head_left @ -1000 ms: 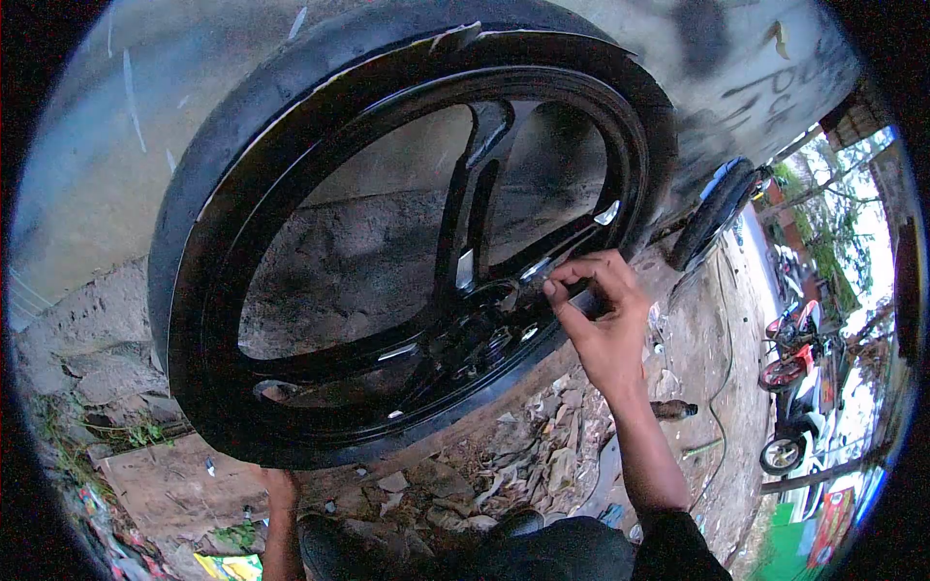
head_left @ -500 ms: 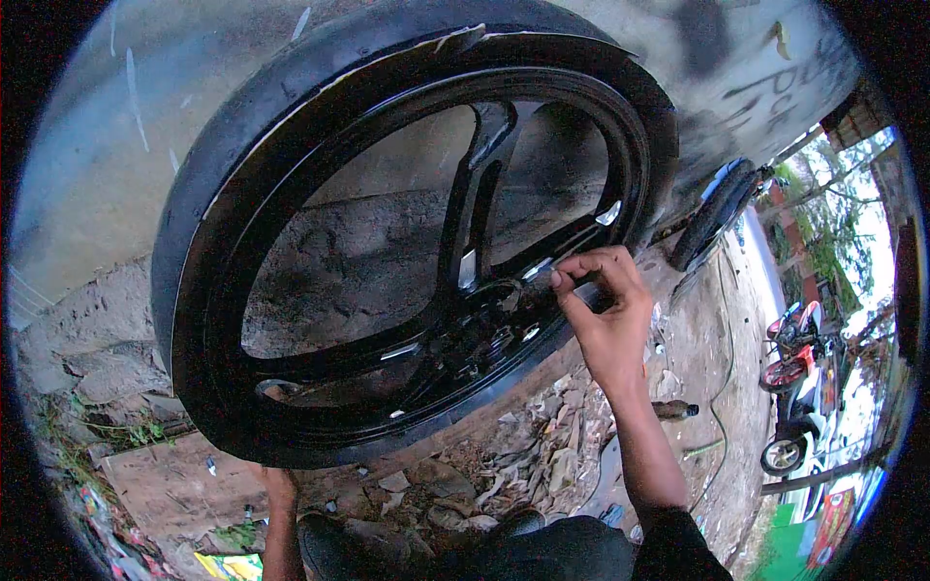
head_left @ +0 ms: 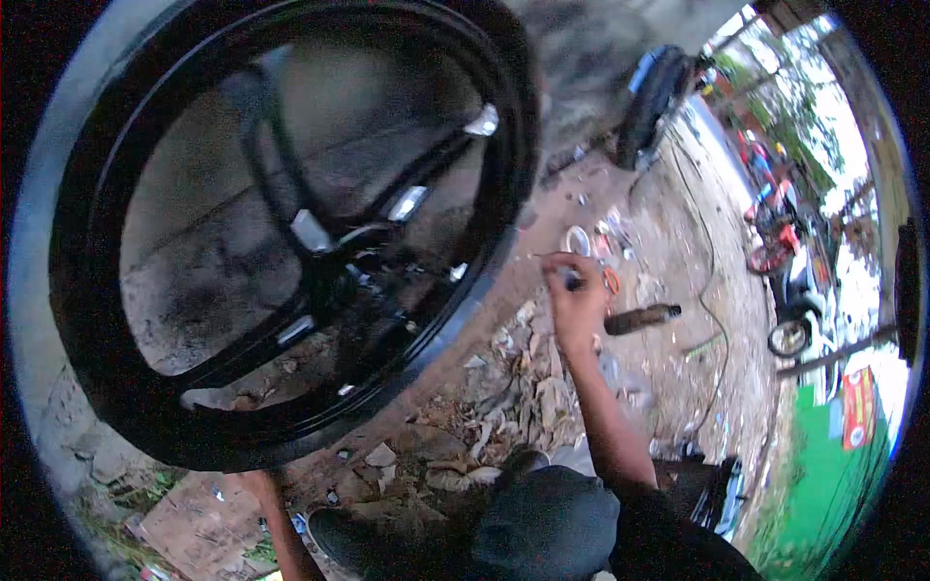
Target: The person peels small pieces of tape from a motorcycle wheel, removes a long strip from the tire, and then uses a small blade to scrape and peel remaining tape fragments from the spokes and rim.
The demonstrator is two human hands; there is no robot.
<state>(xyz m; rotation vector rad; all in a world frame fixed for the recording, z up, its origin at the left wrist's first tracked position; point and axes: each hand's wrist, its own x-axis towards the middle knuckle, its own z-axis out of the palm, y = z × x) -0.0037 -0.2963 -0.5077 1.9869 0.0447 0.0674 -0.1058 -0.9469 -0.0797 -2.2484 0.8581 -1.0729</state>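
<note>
Wheel (head_left: 320, 276) has three spokes (head_left: 407, 203), one hand (head_left: 257, 482) touching.

Ground (head_left: 678, 373): pale, bare earth, littered.
Rubble (head_left: 484, 416): broken stones and scraps, loose over the ground.
Bottle (head_left: 641, 321): dark, on its side, narrow end pointing right.
Cable (head_left: 711, 261): thin, curving across the ground.
Far tyre (head_left: 647, 111): dark, upright, blurred.
Motorbikes (head_left: 772, 254): red and white, parked at right.
Banner (head_left: 858, 409): red, against green panel (head_left: 806, 474); lettering illegible.
Foliage (head_left: 802, 145): green, upper right.
Board (head_left: 199, 523): flat, brown, lower left.
</note>
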